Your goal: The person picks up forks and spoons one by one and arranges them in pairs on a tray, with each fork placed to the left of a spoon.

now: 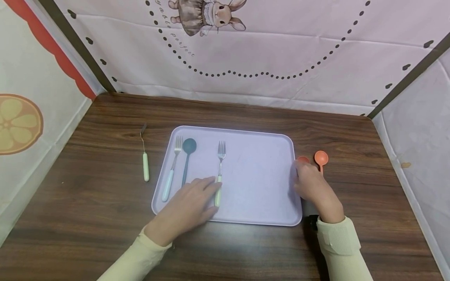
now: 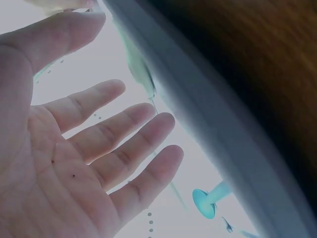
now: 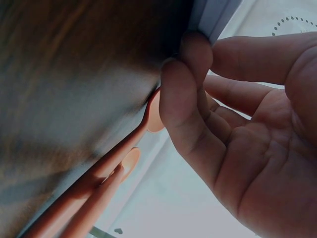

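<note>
A lilac tray (image 1: 260, 171) lies on the table. My left hand (image 1: 190, 207) reaches over its left side, fingers extended, touching or just above the pale green handle of a fork (image 1: 221, 152); the left wrist view shows the palm (image 2: 64, 168) with nothing in it. Left of that fork lie a dark teal spoon (image 1: 189, 146) and a fork with a pale blue handle (image 1: 169, 185). At the tray's right rim, my right hand (image 1: 314, 185) has curled fingers and appears to pinch the rim (image 3: 210, 20). Beside it lie two orange spoons (image 1: 321, 157), one partly hidden by the hand.
Left of the tray, a thin bent-necked utensil with a pale green handle (image 1: 145, 166) lies on the dark wooden table (image 1: 105, 218). Printed white cloth walls (image 1: 267, 50) enclose the table at the back and both sides.
</note>
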Tool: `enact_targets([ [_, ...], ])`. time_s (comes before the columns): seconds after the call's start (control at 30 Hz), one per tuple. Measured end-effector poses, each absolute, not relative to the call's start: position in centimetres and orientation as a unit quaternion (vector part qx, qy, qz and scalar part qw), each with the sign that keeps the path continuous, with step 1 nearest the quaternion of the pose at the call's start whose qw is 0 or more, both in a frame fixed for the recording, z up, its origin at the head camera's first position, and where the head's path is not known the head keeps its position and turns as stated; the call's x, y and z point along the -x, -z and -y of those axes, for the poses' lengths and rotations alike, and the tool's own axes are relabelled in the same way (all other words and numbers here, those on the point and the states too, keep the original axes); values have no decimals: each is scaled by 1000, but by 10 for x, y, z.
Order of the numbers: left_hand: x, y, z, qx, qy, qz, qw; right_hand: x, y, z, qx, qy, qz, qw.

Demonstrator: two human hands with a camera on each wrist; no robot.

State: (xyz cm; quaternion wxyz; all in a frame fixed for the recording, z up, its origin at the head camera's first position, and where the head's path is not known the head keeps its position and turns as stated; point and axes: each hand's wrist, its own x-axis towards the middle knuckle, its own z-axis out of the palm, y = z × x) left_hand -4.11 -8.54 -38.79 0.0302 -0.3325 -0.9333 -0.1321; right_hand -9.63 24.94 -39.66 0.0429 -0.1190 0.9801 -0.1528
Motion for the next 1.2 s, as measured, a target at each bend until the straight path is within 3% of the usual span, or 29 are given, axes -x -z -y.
enact_targets([
  [0.2,46,386,91,336,138,928,85,96,396,-249,119,156,-980,43],
  [0.47,52,381,100,310,144,933,111,96,397,-249,119,158,-979,44],
  [1.2,64,375,132,231,139,959,86,96,397,-250,118,159,-979,50],
])
